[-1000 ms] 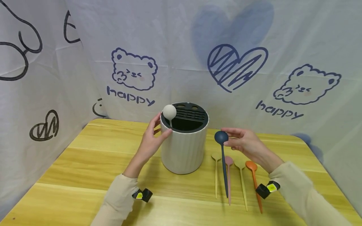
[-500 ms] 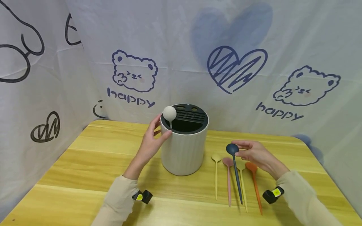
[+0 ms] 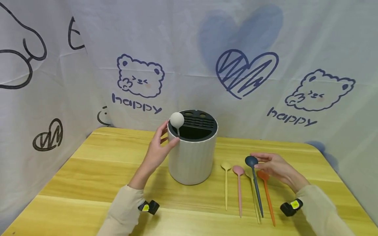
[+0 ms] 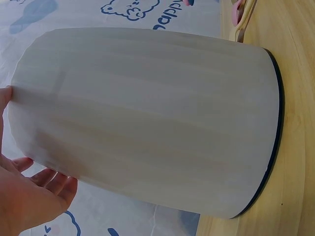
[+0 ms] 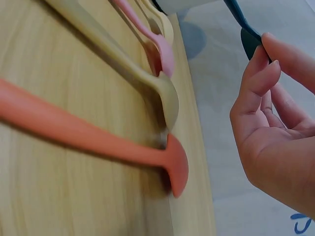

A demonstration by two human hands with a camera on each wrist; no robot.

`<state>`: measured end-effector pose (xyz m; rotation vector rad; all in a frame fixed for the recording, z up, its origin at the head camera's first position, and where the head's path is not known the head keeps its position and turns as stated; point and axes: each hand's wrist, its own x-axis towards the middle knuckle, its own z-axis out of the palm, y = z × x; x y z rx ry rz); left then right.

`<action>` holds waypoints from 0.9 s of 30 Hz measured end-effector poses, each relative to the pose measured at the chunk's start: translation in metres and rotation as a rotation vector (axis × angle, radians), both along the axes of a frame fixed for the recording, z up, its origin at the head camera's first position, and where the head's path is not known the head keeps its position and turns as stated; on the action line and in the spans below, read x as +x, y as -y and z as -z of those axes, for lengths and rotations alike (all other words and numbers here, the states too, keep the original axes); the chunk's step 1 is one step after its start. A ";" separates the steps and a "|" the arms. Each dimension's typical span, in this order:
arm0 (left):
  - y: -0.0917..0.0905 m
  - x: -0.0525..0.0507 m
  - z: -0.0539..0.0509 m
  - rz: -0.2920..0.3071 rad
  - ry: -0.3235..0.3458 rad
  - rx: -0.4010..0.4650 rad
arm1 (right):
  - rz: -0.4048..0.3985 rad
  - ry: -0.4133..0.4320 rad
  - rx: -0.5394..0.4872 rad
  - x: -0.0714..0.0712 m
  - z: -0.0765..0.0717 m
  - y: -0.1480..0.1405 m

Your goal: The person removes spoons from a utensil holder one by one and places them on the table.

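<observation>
A white, faintly ribbed utensil holder (image 3: pixel 190 162) with a black slotted top stands at the table's middle. My left hand (image 3: pixel 156 149) holds its left side, thumb at the front near the rim and fingers round the back; the left wrist view shows my fingertips (image 4: pixel 69 189) against its wall. A white spoon (image 3: pixel 177 120) stands in the holder's front slot, its round head above the rim. My right hand (image 3: pixel 276 167) pinches a dark blue spoon (image 3: pixel 256 183) by its head, between thumb and fingers. Its handle slants down over a khaki spoon (image 3: pixel 254 193), partly covering it.
A yellow spoon (image 3: pixel 226 183) and a pink spoon (image 3: pixel 239 186) lie right of the holder. An orange spoon (image 3: pixel 267 196) lies just beyond the blue one. A patterned white cloth (image 3: pixel 192 49) hangs behind the wooden table (image 3: pixel 88 177).
My right hand has moved right and nearer with the dark blue spoon, from over the pink spoon to between the khaki and orange ones. The left hand and the holder have stayed put.
</observation>
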<state>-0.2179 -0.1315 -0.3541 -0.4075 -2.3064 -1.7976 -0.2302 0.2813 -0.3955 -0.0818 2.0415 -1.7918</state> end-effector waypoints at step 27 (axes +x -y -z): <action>0.000 -0.001 0.004 -0.009 0.006 -0.007 | 0.028 0.055 0.009 -0.003 0.021 -0.073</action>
